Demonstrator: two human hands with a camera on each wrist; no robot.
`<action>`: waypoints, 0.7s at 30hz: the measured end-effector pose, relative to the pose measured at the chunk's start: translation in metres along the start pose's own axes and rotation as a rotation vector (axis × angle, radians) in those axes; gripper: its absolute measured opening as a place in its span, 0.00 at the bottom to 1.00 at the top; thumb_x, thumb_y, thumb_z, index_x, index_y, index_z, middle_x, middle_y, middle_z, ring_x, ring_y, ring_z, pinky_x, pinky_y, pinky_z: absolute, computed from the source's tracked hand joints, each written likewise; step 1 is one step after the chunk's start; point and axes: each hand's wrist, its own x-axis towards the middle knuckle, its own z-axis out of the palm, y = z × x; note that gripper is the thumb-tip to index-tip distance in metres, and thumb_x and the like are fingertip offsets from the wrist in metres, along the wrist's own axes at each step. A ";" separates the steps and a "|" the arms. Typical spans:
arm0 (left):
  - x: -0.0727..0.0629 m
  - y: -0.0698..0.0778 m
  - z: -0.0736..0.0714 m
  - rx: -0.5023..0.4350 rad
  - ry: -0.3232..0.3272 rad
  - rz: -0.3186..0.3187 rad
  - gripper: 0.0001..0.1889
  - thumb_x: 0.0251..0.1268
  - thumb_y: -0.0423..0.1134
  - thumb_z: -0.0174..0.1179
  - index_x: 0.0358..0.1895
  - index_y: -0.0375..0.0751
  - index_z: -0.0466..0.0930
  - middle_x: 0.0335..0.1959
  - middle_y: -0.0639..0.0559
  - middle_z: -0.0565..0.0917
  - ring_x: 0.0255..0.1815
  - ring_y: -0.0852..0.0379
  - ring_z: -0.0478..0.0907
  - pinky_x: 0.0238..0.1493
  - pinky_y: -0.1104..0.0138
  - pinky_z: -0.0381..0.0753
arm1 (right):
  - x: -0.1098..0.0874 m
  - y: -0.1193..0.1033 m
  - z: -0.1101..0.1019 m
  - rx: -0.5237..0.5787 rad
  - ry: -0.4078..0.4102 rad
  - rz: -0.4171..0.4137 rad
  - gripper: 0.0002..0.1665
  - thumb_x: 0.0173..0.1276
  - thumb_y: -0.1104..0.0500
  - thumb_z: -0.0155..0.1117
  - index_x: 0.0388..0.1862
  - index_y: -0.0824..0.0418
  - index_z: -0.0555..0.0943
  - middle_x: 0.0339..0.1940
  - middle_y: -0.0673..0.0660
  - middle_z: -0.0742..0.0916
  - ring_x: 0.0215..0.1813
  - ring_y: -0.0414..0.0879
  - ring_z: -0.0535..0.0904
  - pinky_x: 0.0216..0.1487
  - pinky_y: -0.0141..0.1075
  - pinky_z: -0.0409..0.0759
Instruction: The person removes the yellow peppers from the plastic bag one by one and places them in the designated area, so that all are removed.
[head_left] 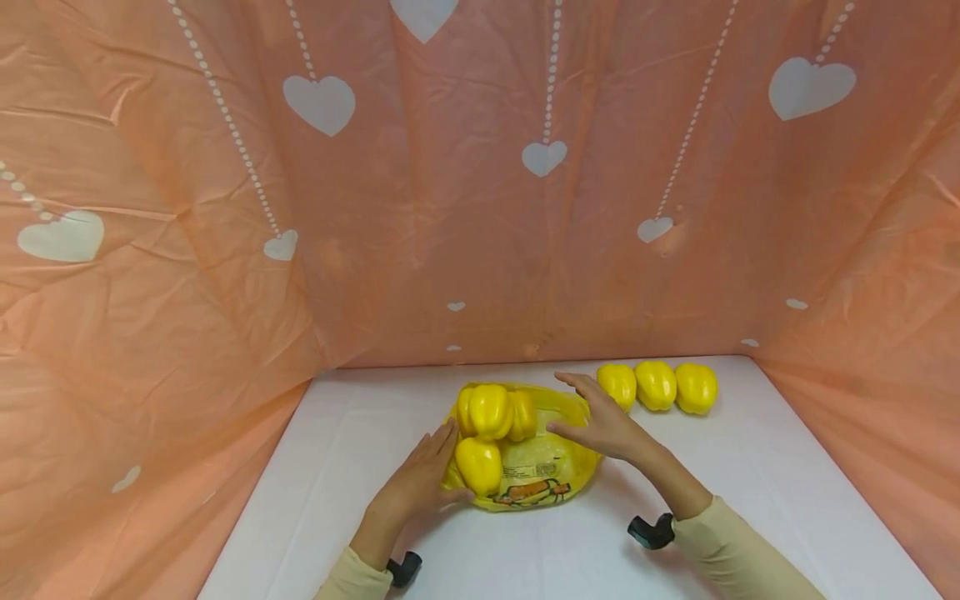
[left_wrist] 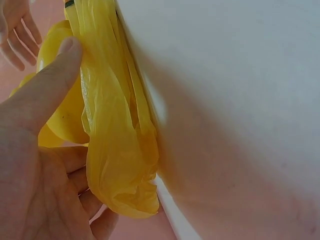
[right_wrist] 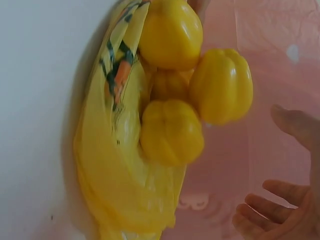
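Several glossy yellow bell peppers [head_left: 478,467] lie on the left part of a spread yellow plastic bag [head_left: 536,458] with a printed vegetable picture. My left hand [head_left: 420,471] rests at the bag's left side, fingers along the edge and thumb extended toward the lower edge. In the left wrist view, gathered plastic [left_wrist: 115,130] hangs beside the thumb and partly hides the fingers. Above the bag's right part is my right hand [head_left: 603,421], thumb and fingers spread with nothing between them. The right wrist view shows the grouped peppers [right_wrist: 172,132] apart from that hand.
Three more yellow bell peppers [head_left: 656,386] stand in a row at the back right of the white table [head_left: 360,433]. An orange curtain [head_left: 480,250] with hearts hangs behind and on both sides. Black wrist mounts [head_left: 651,532] sit at both cuffs.
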 end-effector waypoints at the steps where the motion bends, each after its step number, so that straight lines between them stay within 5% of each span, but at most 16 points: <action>1: 0.000 0.000 0.000 -0.001 -0.001 0.001 0.58 0.65 0.57 0.76 0.85 0.28 0.51 0.88 0.35 0.52 0.89 0.40 0.51 0.89 0.47 0.48 | 0.001 -0.001 0.002 0.000 0.000 -0.004 0.51 0.69 0.44 0.78 0.84 0.58 0.67 0.81 0.66 0.71 0.77 0.72 0.70 0.73 0.75 0.71; 21: -0.001 0.003 -0.003 0.006 0.006 0.016 0.57 0.65 0.55 0.76 0.85 0.26 0.53 0.87 0.33 0.54 0.88 0.39 0.52 0.89 0.46 0.49 | 0.025 -0.031 0.040 -0.003 -0.075 -0.024 0.55 0.67 0.38 0.79 0.83 0.60 0.67 0.81 0.64 0.73 0.78 0.67 0.71 0.75 0.71 0.71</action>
